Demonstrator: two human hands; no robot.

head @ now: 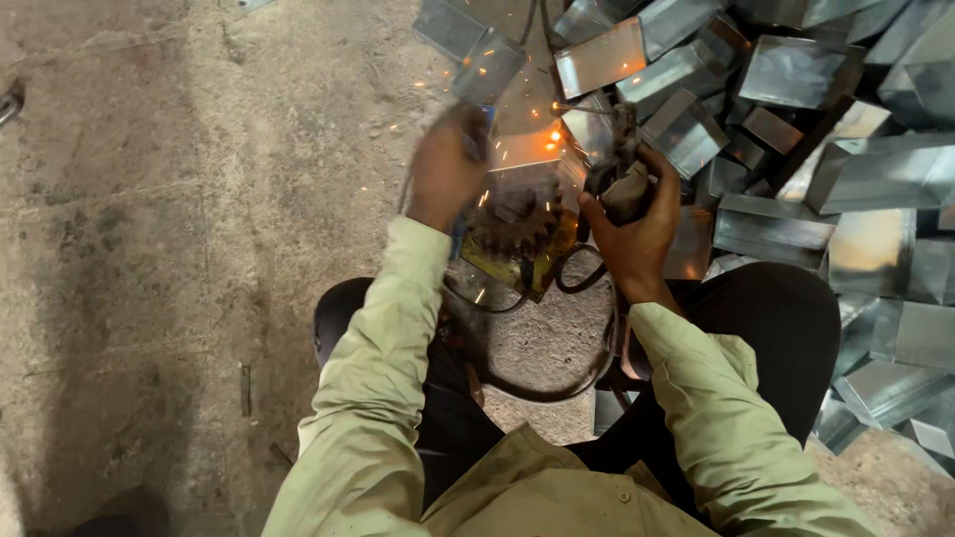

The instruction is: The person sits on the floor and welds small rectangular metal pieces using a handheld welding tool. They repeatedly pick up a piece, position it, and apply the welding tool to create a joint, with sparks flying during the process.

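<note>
Sparks (549,137) spray off shiny folded metal piece (522,151); right-hand fingers (637,169) clench welding holder (625,159).

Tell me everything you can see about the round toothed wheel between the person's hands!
The gear is a dark, rusty-looking metal wheel with blunt teeth around its rim. It lies on a yellowish plate on the concrete floor, between the left hand and the right hand. Neither hand clearly touches it. Orange sparks fly just beyond it, beside shiny metal boxes.
</note>
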